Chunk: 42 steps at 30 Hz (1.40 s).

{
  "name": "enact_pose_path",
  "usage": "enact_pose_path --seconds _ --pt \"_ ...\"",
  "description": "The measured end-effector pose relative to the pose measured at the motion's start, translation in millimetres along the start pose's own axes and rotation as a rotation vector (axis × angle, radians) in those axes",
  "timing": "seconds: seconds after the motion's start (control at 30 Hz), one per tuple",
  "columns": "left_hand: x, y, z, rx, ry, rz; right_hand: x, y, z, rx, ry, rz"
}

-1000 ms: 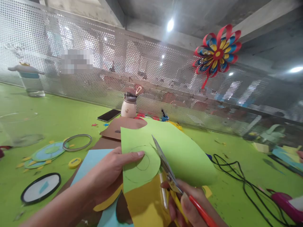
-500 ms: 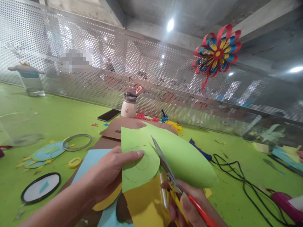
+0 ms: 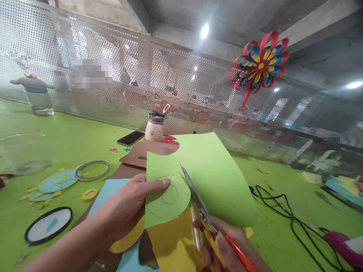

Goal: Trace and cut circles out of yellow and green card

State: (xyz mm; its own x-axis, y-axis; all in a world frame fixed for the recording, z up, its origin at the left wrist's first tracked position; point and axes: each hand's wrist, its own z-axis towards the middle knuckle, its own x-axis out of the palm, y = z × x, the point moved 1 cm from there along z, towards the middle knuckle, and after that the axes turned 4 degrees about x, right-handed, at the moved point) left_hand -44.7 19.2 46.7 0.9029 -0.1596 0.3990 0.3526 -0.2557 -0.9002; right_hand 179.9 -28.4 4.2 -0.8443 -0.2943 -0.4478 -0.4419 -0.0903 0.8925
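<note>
Left hand pinches the green paper sheet at its near-left part, thumb lying flat on top, thumb tip just short of the pencilled circles; the other fingers are hidden under the sheet

Right hand closed round the scissors, fingers through the yellow and red handles low in the frame; blades part open, tips pointing up and away toward the left

Sheet held up off the table, in front of the chest, between both hands. Blades sit in a cut that follows the right side of the outer drawn circle. Left of the blades: the rounded part bearing the circles, held by the left hand. Right of the blades: the larger loose flap, curling upward and to the right, held by nothing else

Key relation: blade axis runs from lower right to upper left, tangent to the circle's right edge; the uncut line curves on over the top of the circle toward the left thumb. Left hand is the nearer one to the drawn shape; right hand stays below and to the right of it

Beneath the hands: yellow paper, a light blue sheet, brown card

Farther off on the table: phone, small bottle, black cable, ring
</note>
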Motion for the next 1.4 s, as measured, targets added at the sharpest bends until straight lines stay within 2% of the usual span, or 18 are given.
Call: enact_pose_path --seconds 0.17,0.57,1.1,1.4 --pt "0.7 -2.3 -0.8 0.006 -0.013 0.011 -1.3 1.5 1.5 0.0 0.061 0.058" --pt "0.1 -3.0 -0.4 0.006 -0.005 0.022 -2.4 -0.1 1.7 -0.01 0.066 0.043" --pt "-1.7 -2.9 2.1 0.01 -0.01 0.006 -1.3 -1.1 -1.6 0.067 0.081 0.054" --pt "0.3 -7.0 -1.5 -0.002 -0.02 0.059 -1.2 1.3 0.2 -0.003 0.061 0.015"
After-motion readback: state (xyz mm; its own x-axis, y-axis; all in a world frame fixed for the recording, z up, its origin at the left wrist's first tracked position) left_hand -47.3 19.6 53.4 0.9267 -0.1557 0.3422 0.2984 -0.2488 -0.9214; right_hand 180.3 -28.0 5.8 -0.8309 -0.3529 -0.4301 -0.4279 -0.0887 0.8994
